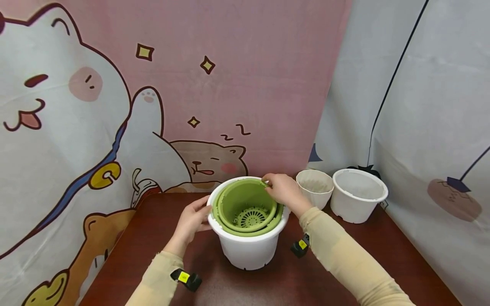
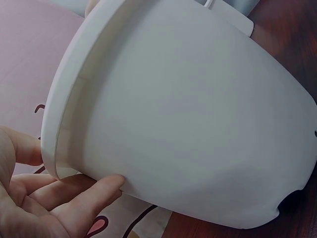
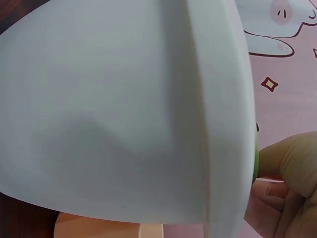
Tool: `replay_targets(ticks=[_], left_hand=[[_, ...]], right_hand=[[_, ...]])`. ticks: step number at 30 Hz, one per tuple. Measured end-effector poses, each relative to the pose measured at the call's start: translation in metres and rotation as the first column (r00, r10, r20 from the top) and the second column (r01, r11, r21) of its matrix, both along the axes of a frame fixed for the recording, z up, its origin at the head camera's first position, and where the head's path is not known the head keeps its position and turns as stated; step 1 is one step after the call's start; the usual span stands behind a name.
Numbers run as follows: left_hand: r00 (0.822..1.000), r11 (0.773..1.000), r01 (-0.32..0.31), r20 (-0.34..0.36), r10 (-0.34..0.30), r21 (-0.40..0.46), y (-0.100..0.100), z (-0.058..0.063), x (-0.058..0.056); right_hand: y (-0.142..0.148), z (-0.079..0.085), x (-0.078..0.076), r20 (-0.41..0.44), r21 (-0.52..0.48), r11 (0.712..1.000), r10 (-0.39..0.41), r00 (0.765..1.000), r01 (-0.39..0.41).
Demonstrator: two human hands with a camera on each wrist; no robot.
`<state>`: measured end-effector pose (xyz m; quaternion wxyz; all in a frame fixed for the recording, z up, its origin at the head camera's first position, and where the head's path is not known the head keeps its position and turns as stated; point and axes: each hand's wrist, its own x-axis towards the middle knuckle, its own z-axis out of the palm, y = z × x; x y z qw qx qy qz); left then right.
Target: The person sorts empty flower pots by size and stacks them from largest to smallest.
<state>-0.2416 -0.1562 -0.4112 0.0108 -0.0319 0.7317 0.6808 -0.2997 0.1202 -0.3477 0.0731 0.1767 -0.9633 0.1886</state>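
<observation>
In the head view, a large white plastic pot [image 1: 249, 253] stands upright on the table. Nested in it are a green pot [image 1: 279, 216] and a smaller green pot [image 1: 245, 195] with a slotted bottom. My left hand [image 1: 191, 219] grips the white pot's rim on the left; the left wrist view shows the thumb at the rim and fingers [image 2: 96, 196] beneath it. At the far right of the nest, my right hand [image 1: 285, 191] pinches the inner green pot's rim. Its fingertips are partly hidden behind the white rim in the right wrist view.
Behind my right arm stand a cream scalloped pot [image 1: 315, 195] and another white pot [image 1: 357, 202], side by side near the back right. The dark red-brown table [image 1: 160, 221] meets a cartoon-printed cloth [image 1: 268, 85] at the back and sides.
</observation>
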Motion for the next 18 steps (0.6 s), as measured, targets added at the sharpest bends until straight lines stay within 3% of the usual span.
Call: replay_targets(ticks=[18], left_hand=[[1.0,1.0,-0.008,0.005,0.008,0.006,-0.0006,-0.0008,-0.0008]], right_hand=[[-0.0003,-0.0019,0.0007,-0.026,0.006,1.0,0.014,1.0,-0.014]])
